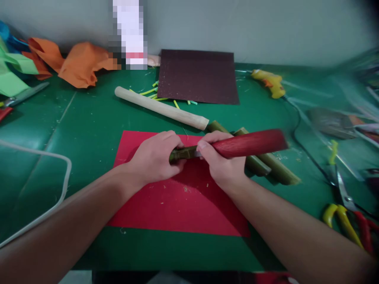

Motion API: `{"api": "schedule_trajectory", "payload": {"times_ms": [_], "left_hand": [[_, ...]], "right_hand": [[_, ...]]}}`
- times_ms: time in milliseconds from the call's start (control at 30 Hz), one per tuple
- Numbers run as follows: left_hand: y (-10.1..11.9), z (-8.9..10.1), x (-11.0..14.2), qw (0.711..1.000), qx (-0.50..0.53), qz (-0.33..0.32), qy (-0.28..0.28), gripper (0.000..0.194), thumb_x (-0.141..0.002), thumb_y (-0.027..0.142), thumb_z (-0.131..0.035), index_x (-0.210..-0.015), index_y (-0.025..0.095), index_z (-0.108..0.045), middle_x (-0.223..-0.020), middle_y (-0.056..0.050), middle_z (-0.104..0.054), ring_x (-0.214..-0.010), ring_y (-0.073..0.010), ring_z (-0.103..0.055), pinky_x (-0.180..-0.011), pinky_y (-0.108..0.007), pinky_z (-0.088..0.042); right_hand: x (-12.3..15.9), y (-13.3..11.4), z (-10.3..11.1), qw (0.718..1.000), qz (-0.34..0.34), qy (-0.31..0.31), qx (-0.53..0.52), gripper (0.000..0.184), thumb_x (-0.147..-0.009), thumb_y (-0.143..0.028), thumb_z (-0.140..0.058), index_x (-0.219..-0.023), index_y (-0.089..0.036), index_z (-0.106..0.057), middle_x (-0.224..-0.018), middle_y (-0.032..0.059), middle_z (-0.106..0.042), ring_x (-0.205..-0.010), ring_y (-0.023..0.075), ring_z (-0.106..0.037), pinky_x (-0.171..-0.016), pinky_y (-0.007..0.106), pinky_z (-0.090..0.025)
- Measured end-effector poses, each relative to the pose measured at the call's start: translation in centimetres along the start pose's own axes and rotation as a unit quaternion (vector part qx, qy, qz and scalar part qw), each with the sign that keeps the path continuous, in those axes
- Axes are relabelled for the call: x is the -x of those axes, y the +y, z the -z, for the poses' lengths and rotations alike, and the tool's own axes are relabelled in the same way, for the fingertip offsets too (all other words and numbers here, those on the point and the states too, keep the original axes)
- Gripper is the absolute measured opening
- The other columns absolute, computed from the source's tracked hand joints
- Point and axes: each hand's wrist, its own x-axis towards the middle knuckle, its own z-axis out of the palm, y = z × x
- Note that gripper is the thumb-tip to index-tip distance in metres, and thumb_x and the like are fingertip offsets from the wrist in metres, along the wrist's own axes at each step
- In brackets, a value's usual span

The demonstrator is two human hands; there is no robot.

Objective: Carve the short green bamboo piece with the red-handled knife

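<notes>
Above a red sheet [177, 205] on a green desk [97, 114], my left hand [160, 156] grasps a dark green stalk [189, 152], its grip closed around one end. My right hand [226, 167] has its grip clenched on a red-handled tool [251, 144], a sliver of metal showing beside the stalk. Two green tubes [278, 167] lie partly behind my right hand; a pale stick [162, 109] rests beyond the sheet. Farther back, yellow-green strips [152, 94] poke from under a dark sheet [198, 77], beside a pixelated white item [132, 31] whose markings I cannot read. A yellow glue gun [275, 83] and scissors [345, 193] border the right side. Green surface separates the red sheet from the desk's near edge, with more stretching leftward to a white strip [66, 169].
</notes>
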Motion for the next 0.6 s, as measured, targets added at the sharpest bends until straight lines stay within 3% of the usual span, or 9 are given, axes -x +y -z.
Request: {"api": "schedule_trajectory", "payload": {"times_ms": [467,600], "left_hand": [[0.08,-0.11,-0.4,0.999,-0.001,0.029,-0.012,0.017,-0.081,0.034,-0.065,-0.087,0.018,-0.064,-0.085,-0.003,-0.062,-0.077,-0.0191,-0.058,-0.062,-0.032,-0.04],[0.17,0.05,-0.59,0.999,0.008,0.043,-0.021,0.016,-0.081,0.033,-0.067,-0.085,0.019,-0.063,-0.084,-0.002,-0.062,-0.075,-0.0179,-0.057,-0.062,-0.032,-0.04]], "right_hand": [[-0.16,-0.07,-0.17,0.999,0.013,-0.047,-0.005,0.024,-0.082,-0.013,-0.069,-0.063,-0.027,-0.062,-0.061,-0.0039,-0.063,-0.054,0.0132,-0.059,-0.052,0.03,-0.05],[-0.35,-0.26,-0.4,1.0,0.011,-0.01,0.005,0.02,-0.082,-0.016,-0.071,-0.065,-0.027,-0.065,-0.062,-0.0039,-0.064,-0.056,0.0134,-0.061,-0.054,0.03,-0.053]]}}
